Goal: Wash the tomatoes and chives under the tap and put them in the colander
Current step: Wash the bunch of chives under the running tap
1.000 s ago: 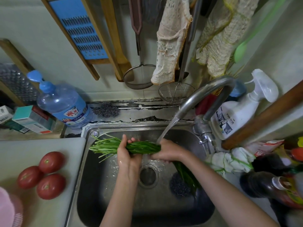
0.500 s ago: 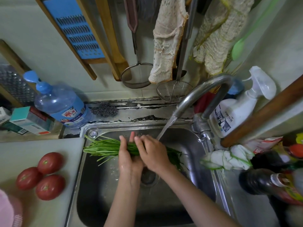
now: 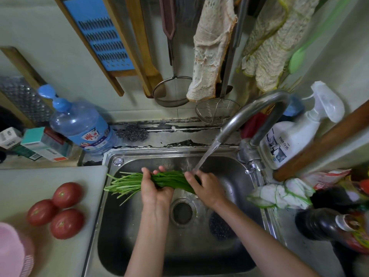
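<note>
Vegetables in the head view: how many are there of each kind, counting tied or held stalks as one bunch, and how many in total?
Tomatoes: 3
Chives, as bunches: 1
Total: 4

Both hands, left [image 3: 154, 188] and right [image 3: 207, 186], grip chives [image 3: 127, 182] over the sink [image 3: 139, 226] under tap [image 3: 253, 114] water; tomatoes [image 3: 56, 210] lie left of the sink.

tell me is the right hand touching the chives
Touching: the head view shows the right hand with its fingers lying over the chives, no gap.
</note>
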Action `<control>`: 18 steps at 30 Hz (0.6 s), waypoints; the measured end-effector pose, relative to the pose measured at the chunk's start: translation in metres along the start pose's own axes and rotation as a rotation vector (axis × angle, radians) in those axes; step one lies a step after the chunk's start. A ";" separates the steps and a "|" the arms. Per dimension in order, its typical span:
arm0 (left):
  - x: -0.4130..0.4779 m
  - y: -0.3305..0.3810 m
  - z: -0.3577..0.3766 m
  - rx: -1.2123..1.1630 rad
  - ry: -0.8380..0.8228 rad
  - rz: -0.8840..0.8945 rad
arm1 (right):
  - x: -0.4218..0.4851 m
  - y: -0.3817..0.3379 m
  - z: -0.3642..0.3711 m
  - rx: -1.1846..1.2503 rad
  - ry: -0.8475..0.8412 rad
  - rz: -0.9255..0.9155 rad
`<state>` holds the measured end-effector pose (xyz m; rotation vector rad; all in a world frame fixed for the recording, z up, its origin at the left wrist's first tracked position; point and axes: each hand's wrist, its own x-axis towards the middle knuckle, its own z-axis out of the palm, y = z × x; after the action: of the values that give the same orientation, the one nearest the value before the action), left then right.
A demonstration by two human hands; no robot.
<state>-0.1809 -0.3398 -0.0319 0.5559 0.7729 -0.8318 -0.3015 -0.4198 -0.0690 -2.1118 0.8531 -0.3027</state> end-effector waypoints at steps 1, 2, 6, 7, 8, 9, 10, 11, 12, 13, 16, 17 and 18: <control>-0.001 0.000 0.000 0.009 -0.006 0.005 | 0.002 -0.004 -0.002 0.024 -0.010 0.019; 0.000 0.001 -0.001 0.019 -0.013 0.012 | 0.003 -0.009 -0.004 0.061 -0.051 0.054; 0.005 0.010 -0.016 0.025 -0.048 0.020 | 0.005 -0.019 -0.018 0.224 -0.314 0.220; 0.006 0.012 -0.019 0.022 -0.053 0.032 | 0.005 -0.016 -0.021 0.262 -0.375 0.275; 0.006 0.014 -0.020 0.019 -0.053 0.044 | 0.003 -0.012 -0.023 0.289 -0.426 0.317; 0.005 0.015 -0.020 0.017 -0.050 0.052 | -0.001 -0.008 -0.022 0.298 -0.463 0.331; 0.003 0.017 -0.019 0.018 -0.047 0.060 | -0.007 -0.004 -0.018 0.300 -0.483 0.322; 0.001 0.019 -0.018 0.023 -0.043 0.069 | -0.012 0.000 -0.013 0.308 -0.488 0.301; 0.001 0.021 -0.016 0.027 -0.043 0.075 | -0.015 0.004 -0.006 0.320 -0.474 0.277; -0.001 0.024 -0.015 0.028 -0.048 0.072 | -0.018 0.010 0.001 0.329 -0.440 0.247; -0.002 0.030 -0.009 0.025 -0.049 0.067 | -0.016 0.027 0.013 0.185 -0.262 0.188; -0.004 0.032 -0.008 0.024 -0.046 0.064 | -0.012 0.028 0.011 0.083 -0.210 0.179; -0.005 0.032 -0.008 0.023 -0.043 0.057 | -0.008 0.025 0.006 0.002 -0.197 0.163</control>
<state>-0.1601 -0.3143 -0.0281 0.5765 0.7054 -0.7982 -0.3163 -0.4221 -0.0913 -2.0164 0.8993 -0.0096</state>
